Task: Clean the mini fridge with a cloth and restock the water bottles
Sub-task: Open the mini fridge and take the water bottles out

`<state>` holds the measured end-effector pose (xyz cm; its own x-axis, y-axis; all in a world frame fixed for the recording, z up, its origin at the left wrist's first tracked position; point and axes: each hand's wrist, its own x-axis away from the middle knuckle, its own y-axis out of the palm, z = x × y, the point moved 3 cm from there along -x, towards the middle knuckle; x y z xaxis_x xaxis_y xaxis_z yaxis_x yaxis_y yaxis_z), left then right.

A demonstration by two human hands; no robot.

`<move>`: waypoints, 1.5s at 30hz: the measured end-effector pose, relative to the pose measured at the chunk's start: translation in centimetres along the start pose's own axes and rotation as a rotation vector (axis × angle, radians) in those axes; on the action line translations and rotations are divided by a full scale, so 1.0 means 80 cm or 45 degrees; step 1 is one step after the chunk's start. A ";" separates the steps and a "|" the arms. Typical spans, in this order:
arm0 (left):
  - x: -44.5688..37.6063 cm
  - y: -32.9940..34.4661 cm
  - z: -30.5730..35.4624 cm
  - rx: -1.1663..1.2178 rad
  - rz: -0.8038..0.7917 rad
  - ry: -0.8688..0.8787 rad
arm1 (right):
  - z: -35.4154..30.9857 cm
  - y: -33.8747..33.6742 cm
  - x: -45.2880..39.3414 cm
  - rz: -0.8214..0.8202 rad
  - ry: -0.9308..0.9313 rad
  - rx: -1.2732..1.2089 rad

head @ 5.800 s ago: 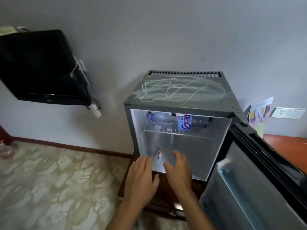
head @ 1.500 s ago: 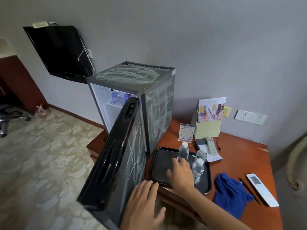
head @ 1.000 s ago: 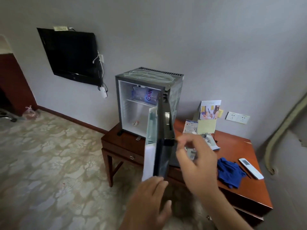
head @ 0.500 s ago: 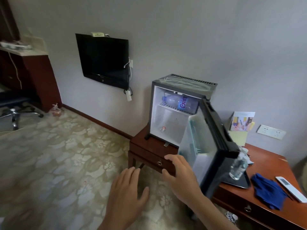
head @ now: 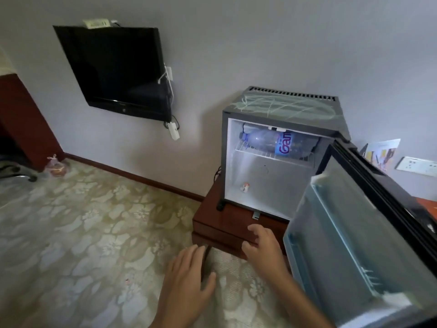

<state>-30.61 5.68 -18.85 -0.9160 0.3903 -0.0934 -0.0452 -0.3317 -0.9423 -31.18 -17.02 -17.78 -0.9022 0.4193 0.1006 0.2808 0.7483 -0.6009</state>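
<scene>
The mini fridge [head: 283, 107] stands on a dark wooden table [head: 224, 223], its grey top smeared with white streaks. Its door [head: 359, 247] hangs wide open to the right, inner side facing me. One large water bottle [head: 276, 142] with a blue label lies on the wire shelf inside. A small white and red object [head: 245, 186] sits on the fridge floor. My left hand [head: 186, 278] hovers low, fingers spread and holding nothing. My right hand [head: 264, 247] is in front of the table edge below the fridge, fingers loosely bent and empty. The cloth is out of view.
A black television [head: 118, 69] is mounted on the wall at the left, with a white adapter [head: 173, 131] dangling below it. A leaflet holder [head: 380, 152] and a wall socket [head: 416, 163] show behind the door. Patterned carpet [head: 82, 233] covers the floor.
The view has moved closer to the fridge front and dropped lower. The tray, small bottles and blue cloth have gone out of sight behind the door. Both hands stay empty.
</scene>
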 end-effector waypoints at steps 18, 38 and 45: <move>-0.409 0.054 -0.139 0.066 -0.420 0.485 | 0.053 0.138 -0.485 -0.307 0.558 0.490; -0.502 0.029 0.031 0.504 -0.542 0.947 | -0.075 0.026 -0.249 0.537 0.050 0.094; -0.296 -0.015 0.167 0.770 -0.743 1.171 | -0.046 -0.074 0.001 0.787 0.171 0.138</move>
<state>-14.23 -14.64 -11.25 -0.0900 0.9873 -0.1310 -0.7508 -0.1537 -0.6424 -31.71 -19.56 -11.32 -0.5335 0.8229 -0.1955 0.6949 0.2948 -0.6559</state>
